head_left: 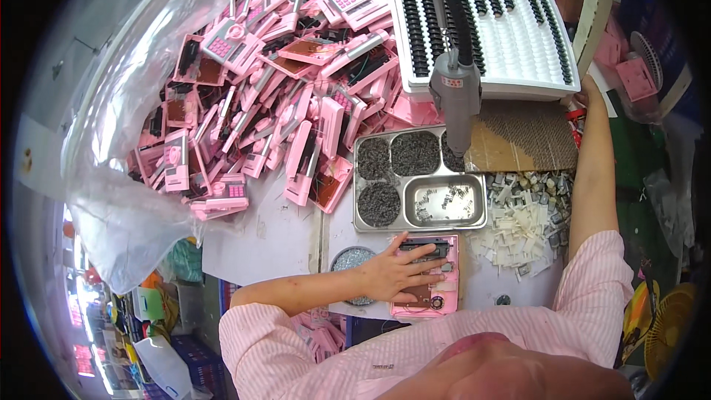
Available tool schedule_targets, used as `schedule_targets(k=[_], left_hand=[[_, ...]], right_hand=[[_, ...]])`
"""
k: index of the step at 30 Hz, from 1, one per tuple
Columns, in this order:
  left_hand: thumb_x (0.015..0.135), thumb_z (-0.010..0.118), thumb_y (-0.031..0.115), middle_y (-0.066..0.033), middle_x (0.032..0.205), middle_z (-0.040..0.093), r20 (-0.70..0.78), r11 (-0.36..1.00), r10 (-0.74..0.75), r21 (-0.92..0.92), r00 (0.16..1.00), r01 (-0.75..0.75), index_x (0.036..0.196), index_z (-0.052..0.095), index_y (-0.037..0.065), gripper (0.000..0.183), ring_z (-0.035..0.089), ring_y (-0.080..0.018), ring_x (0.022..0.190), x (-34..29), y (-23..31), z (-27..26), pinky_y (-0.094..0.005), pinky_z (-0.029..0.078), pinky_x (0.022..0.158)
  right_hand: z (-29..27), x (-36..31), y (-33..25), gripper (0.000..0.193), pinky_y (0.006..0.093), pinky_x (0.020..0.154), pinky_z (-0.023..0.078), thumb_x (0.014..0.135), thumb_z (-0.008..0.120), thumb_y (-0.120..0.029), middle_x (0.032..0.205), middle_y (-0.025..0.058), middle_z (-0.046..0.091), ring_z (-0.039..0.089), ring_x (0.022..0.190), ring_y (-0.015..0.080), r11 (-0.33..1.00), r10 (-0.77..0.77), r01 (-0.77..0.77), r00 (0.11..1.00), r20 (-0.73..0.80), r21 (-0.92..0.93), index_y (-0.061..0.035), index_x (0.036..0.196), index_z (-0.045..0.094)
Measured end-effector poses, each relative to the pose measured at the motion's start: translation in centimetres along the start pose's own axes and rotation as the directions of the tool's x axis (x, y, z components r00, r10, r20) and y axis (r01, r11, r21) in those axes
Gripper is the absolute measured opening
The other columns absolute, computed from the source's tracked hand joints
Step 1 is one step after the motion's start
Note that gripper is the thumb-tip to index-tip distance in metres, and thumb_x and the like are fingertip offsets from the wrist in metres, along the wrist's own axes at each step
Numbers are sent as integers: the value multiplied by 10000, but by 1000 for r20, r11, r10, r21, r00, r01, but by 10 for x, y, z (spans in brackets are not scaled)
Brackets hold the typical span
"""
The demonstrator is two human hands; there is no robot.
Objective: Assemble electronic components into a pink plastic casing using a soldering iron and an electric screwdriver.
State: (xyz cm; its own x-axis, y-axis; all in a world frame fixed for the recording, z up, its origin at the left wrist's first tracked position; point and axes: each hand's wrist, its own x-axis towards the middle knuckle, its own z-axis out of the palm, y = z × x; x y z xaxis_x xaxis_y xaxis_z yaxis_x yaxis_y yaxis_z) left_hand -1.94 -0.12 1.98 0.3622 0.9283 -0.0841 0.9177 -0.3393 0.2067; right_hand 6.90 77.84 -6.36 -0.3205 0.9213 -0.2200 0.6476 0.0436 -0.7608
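Flat across a pink plastic housing [449,300] lies my left hand [398,272], fingers spread. The housing's inside faces up, showing a brown circuit board, a black part and a small round part near its lower right corner. My right arm stretches far forward along the right side. My right hand [590,92] is beside the right corner of a white tray [485,92] holding rows of black parts; its fingers are mostly hidden. A grey electric screwdriver [453,96] hangs over a metal compartment tray [404,224] of small dark screws.
Pink keypad devices [296,96] are heaped at the back left beside clear plastic sheeting [111,133]. Right of the metal tray lie white plastic pieces [515,226] and a cardboard sheet [518,133]. A round dish [354,258] of small metal bits sits under my left forearm.
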Motion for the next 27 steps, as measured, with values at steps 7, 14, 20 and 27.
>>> schedule_targets(k=[7, 14, 20, 27], left_hand=[[912, 545, 603, -25, 1651, 283, -69, 998, 42, 43, 997, -39, 1545, 401, 258, 734, 117, -282, 1561, 2, -2, -2, -710, 43, 1160], [917, 535, 603, -40, 1605, 366, -32, 999, 6, 46, 999, -4, 1518, 443, 235, 711, 182, -282, 1539, -3, 0, -4, -703, 144, 1143], [848, 563, 643, -8, 1607, 372, -37, 991, -62, 120, 997, 66, 1509, 467, 289, 756, 192, -319, 1538, -4, 10, -4, -692, 38, 1174], [859, 557, 661, -36, 1587, 407, -169, 1000, -13, 11, 986, 15, 1487, 500, 238, 759, 228, -370, 1514, 1, 8, -6, -650, 64, 1190]], right_hand=[[-100, 19, -10, 335, 370, 617, 558, 856, 788, -227, 1025, 88, 694, 693, 806, 260, 627, -38, 358, 901, -433, 692, -11, 1090, 683], [-167, -109, 50, 341, 433, 866, 607, 945, 696, -137, 1189, 161, 659, 690, 1018, 302, 273, 124, 460, 854, -505, 845, 52, 1209, 591], [-68, -441, 52, 205, 340, 816, 577, 947, 663, -75, 1063, 114, 682, 673, 946, 196, 226, -208, 230, 961, -184, 946, -3, 1134, 621], [29, -608, 25, 275, 287, 790, 585, 980, 628, -89, 1078, 84, 681, 685, 923, 148, 340, -142, 12, 989, 39, 940, 8, 1228, 558]])
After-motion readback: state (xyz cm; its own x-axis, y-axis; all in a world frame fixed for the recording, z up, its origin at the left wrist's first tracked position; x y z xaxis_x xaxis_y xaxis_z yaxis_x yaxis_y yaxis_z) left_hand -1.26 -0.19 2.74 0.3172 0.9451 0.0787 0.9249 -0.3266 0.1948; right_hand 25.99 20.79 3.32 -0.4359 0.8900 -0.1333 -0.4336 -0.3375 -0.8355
